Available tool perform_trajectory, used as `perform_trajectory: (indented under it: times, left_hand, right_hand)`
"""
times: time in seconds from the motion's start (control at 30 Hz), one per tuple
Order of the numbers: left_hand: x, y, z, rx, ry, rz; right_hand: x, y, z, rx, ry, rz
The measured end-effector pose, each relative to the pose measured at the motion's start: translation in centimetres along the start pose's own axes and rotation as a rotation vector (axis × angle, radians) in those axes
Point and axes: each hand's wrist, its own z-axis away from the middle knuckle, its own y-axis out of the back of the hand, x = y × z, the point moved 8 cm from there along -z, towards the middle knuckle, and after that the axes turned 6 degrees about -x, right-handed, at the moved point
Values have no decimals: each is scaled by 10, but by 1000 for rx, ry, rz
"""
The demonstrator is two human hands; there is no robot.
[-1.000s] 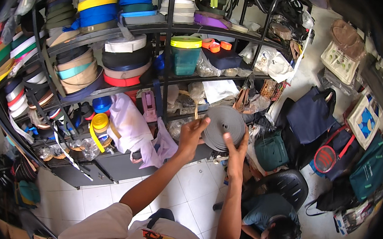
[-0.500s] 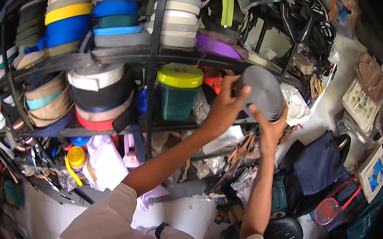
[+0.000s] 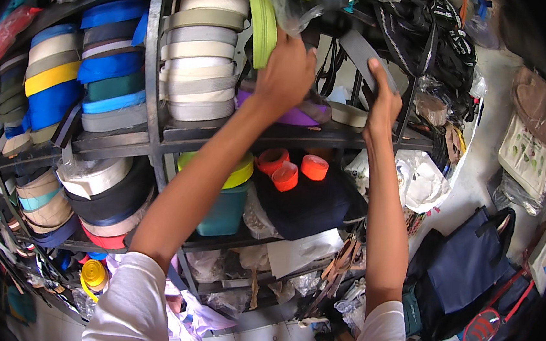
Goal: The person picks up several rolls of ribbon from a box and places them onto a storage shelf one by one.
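Note:
In my right hand (image 3: 382, 105) is a grey roll of webbing (image 3: 360, 55), tilted edge-on, with the thumb on its near edge. The roll is raised at the upper shelf, just below hanging black zipper tape (image 3: 405, 36). My left hand (image 3: 286, 74) reaches up to the same shelf, its fingers closed at the lower end of a clear plastic bag (image 3: 292, 15). Beside it hangs a lime-green zipper tape (image 3: 261, 26). Behind and below the left hand lies a purple roll (image 3: 301, 112), with a cream roll (image 3: 347, 115) to its right.
Stacked webbing rolls (image 3: 202, 54) fill the shelf to the left. On the lower shelf, small orange rolls (image 3: 285, 176) lie on dark folded cloth (image 3: 309, 206), beside a green tub (image 3: 222, 211). A dark shelf post (image 3: 157, 63) stands left. Navy bags (image 3: 469, 262) are at right.
Both hands have moved up from the lower shelf level to the upper shelf. My left hand has left the grey roll; my right hand alone holds it, now turned edge-on. The view has shifted.

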Motion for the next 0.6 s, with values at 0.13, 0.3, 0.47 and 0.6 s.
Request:
perform_trajectory:
  times: [0.13,0.3,0.47,0.6]
  left_hand:
    - [-29,-29,-31,-410,338,-121]
    - [-60,-43,-46,-384,387,6]
    - [-68,-40,-56,-260,153,-56]
    - [-67,-40,-57,-242,109,-77]
  right_hand:
    - [-8,-29,-49,-41,107,3]
    - [6,-52,-75,-45,128,14]
    - [25,-63,-66,-111,30,-266]
    - [38,-65,-71,-9,49,-327]
